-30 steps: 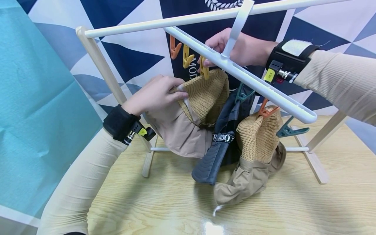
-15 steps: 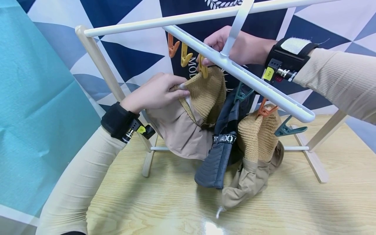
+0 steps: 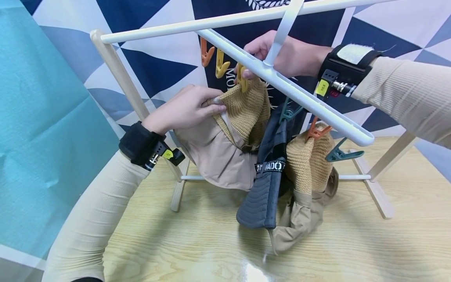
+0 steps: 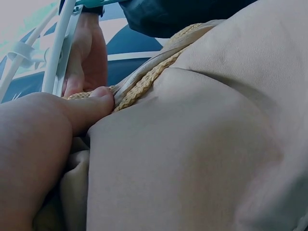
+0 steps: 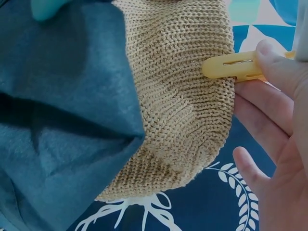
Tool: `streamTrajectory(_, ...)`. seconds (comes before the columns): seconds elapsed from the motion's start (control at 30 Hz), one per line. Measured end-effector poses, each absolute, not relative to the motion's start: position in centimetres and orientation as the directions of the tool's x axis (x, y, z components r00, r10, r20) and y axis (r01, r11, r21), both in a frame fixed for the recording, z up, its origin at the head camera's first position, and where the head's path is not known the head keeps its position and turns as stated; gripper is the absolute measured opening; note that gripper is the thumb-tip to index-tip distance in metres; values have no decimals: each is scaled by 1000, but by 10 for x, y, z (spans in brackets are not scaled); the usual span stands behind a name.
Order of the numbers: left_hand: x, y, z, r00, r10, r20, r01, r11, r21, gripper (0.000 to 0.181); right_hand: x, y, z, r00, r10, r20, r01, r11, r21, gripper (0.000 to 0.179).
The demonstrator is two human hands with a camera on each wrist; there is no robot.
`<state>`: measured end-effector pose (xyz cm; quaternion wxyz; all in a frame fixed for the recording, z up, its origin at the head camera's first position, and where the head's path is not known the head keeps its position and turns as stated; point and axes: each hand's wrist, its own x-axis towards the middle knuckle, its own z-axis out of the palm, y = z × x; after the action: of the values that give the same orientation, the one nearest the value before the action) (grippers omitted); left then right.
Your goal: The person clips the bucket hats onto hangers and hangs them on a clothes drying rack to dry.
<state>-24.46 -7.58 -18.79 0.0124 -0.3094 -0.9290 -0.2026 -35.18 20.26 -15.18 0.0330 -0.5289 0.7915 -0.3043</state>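
Observation:
In the head view my left hand [image 3: 186, 107] pinches the edge of a beige fabric hat with a tan knitted part [image 3: 243, 107]. My right hand [image 3: 297, 58] reaches behind the white hanger [image 3: 313, 98] and pinches a yellow clothespin [image 3: 242, 80]. The right wrist view shows the clothespin's tip [image 5: 219, 66] over the edge of the knitted part [image 5: 183, 91]. In the left wrist view my left thumb [image 4: 98, 103] presses on the hat's edge, beside a braided rim [image 4: 149, 79].
A dark quilted piece [image 3: 258, 203] hangs from a green clothespin [image 3: 289, 113]. Another tan knitted and beige hat [image 3: 299, 168] hangs from an orange clothespin [image 3: 317, 133]. Spare orange [image 3: 206, 53], yellow [image 3: 221, 66] and green clothespins [image 3: 343, 153] hang too. A white rail [image 3: 197, 25] crosses above.
The hanger has shifted slightly left and up. The dark piece and the other hat have swung a little. Both hands keep their hold, with the left moving slightly upward.

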Motion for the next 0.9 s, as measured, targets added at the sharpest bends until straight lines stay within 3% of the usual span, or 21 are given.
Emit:
streamTrajectory(0.33, -247, -77, -192, -813, 563, 148, 574, 737, 357, 17, -352, 204, -152, -485, -842, 236, -809, 330, -486, 12)
streamTrajectory(0.7, -246, -76, -192, -813, 562, 153, 576, 735, 357, 18, -352, 208, -152, -470, -851, 234, -826, 331, -456, 15)
streamTrajectory(0.9, -247, -75, -195, -814, 563, 144, 573, 739, 354, 17, -352, 212, -153, -489, -847, 210, -799, 338, -498, 20)
